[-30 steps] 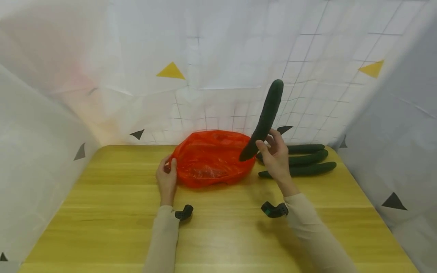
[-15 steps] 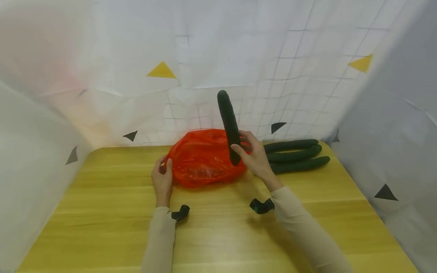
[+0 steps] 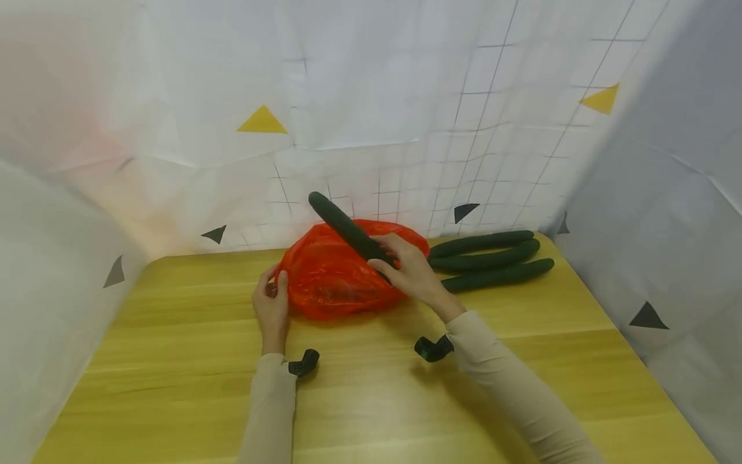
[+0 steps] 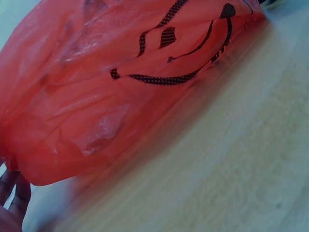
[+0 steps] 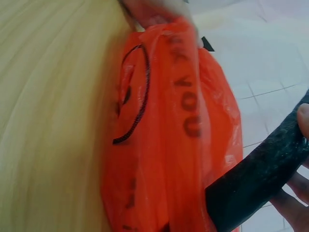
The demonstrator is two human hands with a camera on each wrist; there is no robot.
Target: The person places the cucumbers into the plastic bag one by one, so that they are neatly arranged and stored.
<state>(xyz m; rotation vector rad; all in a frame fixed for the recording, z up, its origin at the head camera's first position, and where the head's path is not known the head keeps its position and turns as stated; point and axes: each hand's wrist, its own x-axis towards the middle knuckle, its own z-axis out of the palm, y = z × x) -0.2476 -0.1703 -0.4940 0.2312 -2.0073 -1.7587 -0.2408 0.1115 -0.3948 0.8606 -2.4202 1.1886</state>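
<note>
In the head view a red plastic bag (image 3: 324,277) lies spread near the table's back edge. The left hand (image 3: 272,312) pinches the bag's left rim between thumb and fingers. Across the bag, the right hand (image 3: 408,267) grips a dark green cucumber (image 3: 344,227) near its lower right end; the far end points up and left. In the right wrist view the cucumber (image 5: 256,179) has its lower end behind the bag's edge (image 5: 169,135), with fingers around its other part. Black print shows on the bag (image 4: 96,96) in the left wrist view.
Several cucumbers (image 3: 498,277) lie side by side at the back right of the wooden table (image 3: 174,361), close to the right forearm and the bag. A white sheet wall (image 3: 371,96) with grid lines and triangles stands behind, with side walls left and right.
The right hand has carried the cucumber left over the bag, and it has tilted from upright, leaning right, to leaning left. The left hand keeps its hold on the rim. The head view has shifted slightly.
</note>
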